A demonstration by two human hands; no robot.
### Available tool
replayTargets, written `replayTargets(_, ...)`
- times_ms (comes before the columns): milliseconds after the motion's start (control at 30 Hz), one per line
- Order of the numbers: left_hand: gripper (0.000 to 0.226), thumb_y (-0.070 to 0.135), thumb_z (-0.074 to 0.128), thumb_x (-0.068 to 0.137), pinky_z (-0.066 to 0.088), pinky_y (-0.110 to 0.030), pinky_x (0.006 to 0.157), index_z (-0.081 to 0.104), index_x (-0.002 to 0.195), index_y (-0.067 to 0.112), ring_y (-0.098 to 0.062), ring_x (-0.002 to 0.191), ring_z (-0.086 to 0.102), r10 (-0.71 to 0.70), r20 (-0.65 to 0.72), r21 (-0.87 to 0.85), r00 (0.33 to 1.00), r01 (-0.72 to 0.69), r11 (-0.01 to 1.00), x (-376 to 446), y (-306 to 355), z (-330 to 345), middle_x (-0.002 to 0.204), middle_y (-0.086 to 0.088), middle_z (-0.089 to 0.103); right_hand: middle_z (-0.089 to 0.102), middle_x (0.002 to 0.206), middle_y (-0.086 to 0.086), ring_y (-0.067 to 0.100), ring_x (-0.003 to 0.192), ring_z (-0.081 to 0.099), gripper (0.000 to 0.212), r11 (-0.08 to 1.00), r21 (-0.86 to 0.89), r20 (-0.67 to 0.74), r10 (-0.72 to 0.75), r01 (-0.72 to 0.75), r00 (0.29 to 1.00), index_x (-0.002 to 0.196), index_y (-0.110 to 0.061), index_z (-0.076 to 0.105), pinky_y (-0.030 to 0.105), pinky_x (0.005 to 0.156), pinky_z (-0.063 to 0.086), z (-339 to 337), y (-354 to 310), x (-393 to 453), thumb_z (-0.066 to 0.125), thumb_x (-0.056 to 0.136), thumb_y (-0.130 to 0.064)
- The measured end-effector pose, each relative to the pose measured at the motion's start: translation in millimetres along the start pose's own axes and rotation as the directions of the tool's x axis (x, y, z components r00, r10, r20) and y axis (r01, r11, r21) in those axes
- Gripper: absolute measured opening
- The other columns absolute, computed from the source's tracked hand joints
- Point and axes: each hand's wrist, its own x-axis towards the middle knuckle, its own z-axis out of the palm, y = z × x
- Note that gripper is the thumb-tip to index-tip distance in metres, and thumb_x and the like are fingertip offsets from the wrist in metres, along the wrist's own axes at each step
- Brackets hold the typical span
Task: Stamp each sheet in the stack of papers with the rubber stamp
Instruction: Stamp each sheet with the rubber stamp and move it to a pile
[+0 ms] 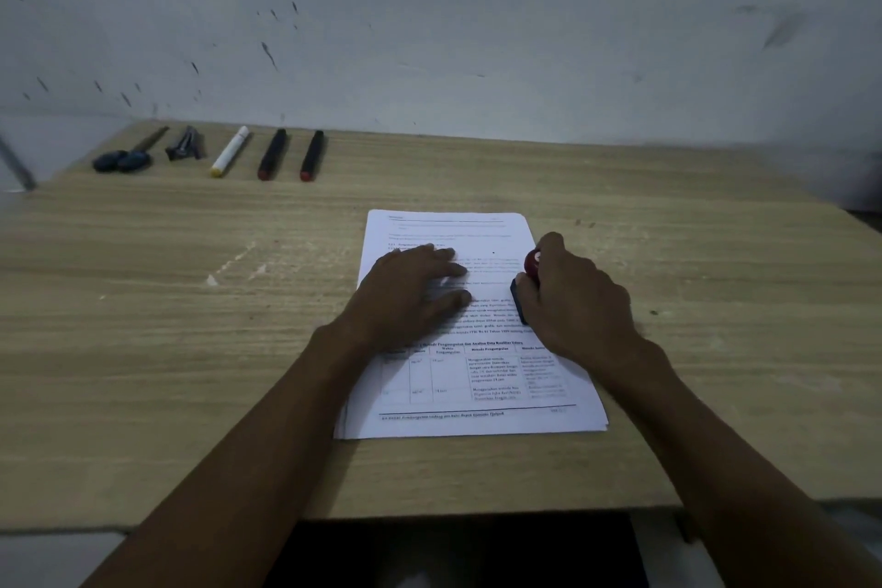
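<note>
A stack of printed white sheets lies in the middle of the wooden table. My left hand rests flat on the top sheet's left half, fingers straight. My right hand grips the rubber stamp, which has a red knob and a dark base. The stamp's base sits at the right edge of the top sheet; whether it presses on the paper is hidden by my fingers.
Along the far left of the table lie blue-handled scissors, a dark stapler-like tool, a white marker and two dark pens with red ends. A grey wall stands behind. The table's front edge is near me.
</note>
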Motion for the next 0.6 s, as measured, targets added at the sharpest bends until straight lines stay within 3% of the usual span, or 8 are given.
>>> replayTargets(233, 0.058, 0.06, 0.051, 0.079, 0.037, -0.037, 0.109, 0.067, 0.12, 0.022, -0.022, 0.135, 0.045, -0.019, 0.023, 0.003, 1.0, 0.019, 1.0, 0.0, 1.5, -0.3, 0.138, -0.002, 0.057, 0.058, 0.081, 0.0, 0.023, 0.07, 0.057, 0.02, 1.0, -0.029, -0.026, 0.006, -0.006, 1.0, 0.103, -0.015, 0.041, 0.032, 0.061, 0.032, 2.9, -0.8, 0.0, 0.042, 0.098, -0.034)
replayTargets(600, 0.066, 0.067, 0.046, 0.077, 0.035, -0.035, 0.11, 0.066, 0.121, 0.023, -0.019, 0.136, 0.043, -0.036, 0.041, 0.002, 0.999, 0.036, 0.999, -0.7, 2.0, -1.4, 0.14, -0.001, 0.055, 0.056, 0.075, -0.002, 0.019, 0.063, 0.054, 0.016, 1.0, -0.013, -0.032, -0.019, 0.019, 0.999, 0.098, -0.018, 0.038, 0.031, 0.057, 0.031, 3.7, 1.2, 0.4, 0.042, 0.097, -0.034)
